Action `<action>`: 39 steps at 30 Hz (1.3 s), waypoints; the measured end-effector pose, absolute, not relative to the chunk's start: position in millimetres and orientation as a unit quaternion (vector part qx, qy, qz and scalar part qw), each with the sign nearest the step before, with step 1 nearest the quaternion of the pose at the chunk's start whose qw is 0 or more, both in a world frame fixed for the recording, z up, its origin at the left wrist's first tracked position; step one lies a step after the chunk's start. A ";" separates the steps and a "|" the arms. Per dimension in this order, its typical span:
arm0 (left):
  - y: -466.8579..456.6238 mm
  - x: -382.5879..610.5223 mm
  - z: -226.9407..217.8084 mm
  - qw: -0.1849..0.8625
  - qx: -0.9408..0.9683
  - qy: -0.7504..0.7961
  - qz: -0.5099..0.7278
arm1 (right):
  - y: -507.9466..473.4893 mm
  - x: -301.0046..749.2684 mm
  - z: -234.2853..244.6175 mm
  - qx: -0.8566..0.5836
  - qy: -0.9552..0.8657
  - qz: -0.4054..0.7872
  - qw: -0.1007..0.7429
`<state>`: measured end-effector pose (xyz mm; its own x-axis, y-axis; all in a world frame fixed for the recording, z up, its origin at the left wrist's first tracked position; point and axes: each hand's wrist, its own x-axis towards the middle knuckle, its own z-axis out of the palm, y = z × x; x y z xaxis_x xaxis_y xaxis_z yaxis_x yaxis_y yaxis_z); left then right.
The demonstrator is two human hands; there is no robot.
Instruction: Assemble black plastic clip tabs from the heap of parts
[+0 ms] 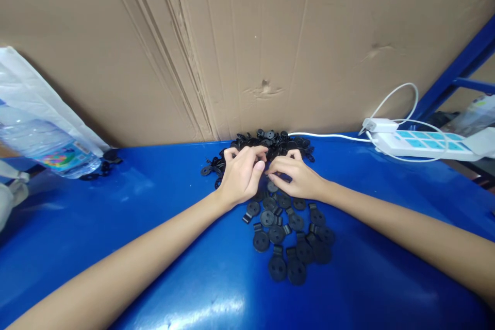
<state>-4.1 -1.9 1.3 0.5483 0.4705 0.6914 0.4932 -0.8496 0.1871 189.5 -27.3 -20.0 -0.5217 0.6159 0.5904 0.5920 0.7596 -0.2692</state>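
At the far left, a clear bottle (38, 129) leans before a white sheet (27, 75), with a few dark bits (112, 155) by its base on the blue worktop (154, 170). Next comes the left hand (240, 174), thumb and fingers curled close together at the front edge of a jumbled black heap (266, 140); I cannot tell whether its grip is clamped on a piece. The heap lies against the foot of the brown cardboard (251, 20). In front of it, nearer the person, some two dozen or fewer black tabbed discs (277, 268) lie spread, each with a round body and, where visible, two holes and a short tab. Judging by their even look, these are probably the ones dealt with, while the heap seems to be what is left, and it is large, so much appears undone. The right hand (296, 175) faces the left, just beside it, fingertips bunched; whether they pinch anything is hidden too. Rightward, a white cable (332, 136) runs to a white power strip (402, 150) with a charger (381, 125) on it, near a blue frame (444, 85). As for writing, the bottle's colourful label (64, 154) is too blurred to read, and no brand is legible elsewhere.
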 end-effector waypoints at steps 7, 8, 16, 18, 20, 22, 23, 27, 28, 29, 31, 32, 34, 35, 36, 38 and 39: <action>-2.1 -3.3 1.8 0.008 -0.877 -0.278 -0.391 | -30.9 192.8 -16.0 -0.376 -0.827 0.015 0.417; -2.3 -3.4 1.9 0.007 -0.878 -0.277 -0.391 | -30.8 193.4 -16.0 -0.382 -0.822 0.015 0.422; -2.7 -4.3 2.4 0.008 -0.880 -0.276 -0.385 | -31.3 194.6 -13.8 -0.326 -0.889 0.021 0.321; -2.4 -4.2 2.2 0.007 -0.881 -0.282 -0.380 | -31.5 194.0 -13.8 -0.327 -0.894 0.016 0.307; -2.1 -4.1 2.1 0.004 -0.880 -0.286 -0.378 | -31.3 193.2 -14.6 -0.333 -0.895 0.012 0.299; -2.1 -4.1 2.2 0.002 -0.881 -0.285 -0.378 | -31.1 192.3 -15.4 -0.340 -0.893 0.009 0.296; -2.1 -4.1 2.2 0.003 -0.881 -0.283 -0.379 | -31.0 191.9 -15.6 -0.343 -0.891 0.009 0.296; -2.6 -4.4 2.3 0.003 -0.881 -0.279 -0.382 | -31.3 191.0 -14.9 -0.347 -0.888 0.022 0.300; -2.8 -4.4 2.3 0.002 -0.880 -0.280 -0.383 | -31.3 191.1 -14.5 -0.347 -0.887 0.027 0.302; -2.9 -4.3 2.3 0.002 -0.879 -0.282 -0.383 | -31.3 191.3 -14.2 -0.348 -0.886 0.032 0.304; -3.1 -4.1 2.3 0.002 -0.879 -0.284 -0.384 | -31.1 192.4 -14.0 -0.349 -0.882 0.037 0.316; -3.1 -4.0 2.3 0.002 -0.878 -0.284 -0.385 | -31.0 193.0 -14.1 -0.349 -0.878 0.037 0.325; -3.0 -3.7 2.4 0.004 -0.878 -0.284 -0.386 | -30.7 194.4 -14.5 -0.348 -0.870 0.035 0.349; -2.9 -3.6 2.4 0.006 -0.877 -0.285 -0.387 | -30.6 194.9 -14.8 -0.348 -0.865 0.034 0.361; -2.9 -3.4 2.5 0.008 -0.876 -0.288 -0.387 | -30.5 195.3 -15.1 -0.350 -0.859 0.033 0.372; -2.8 -2.8 2.5 0.016 -0.874 -0.297 -0.384 | -30.4 195.6 -15.8 -0.353 -0.849 0.032 0.391; -2.8 -2.4 2.6 0.021 -0.873 -0.303 -0.381 | -30.4 195.6 -16.1 -0.355 -0.845 0.032 0.398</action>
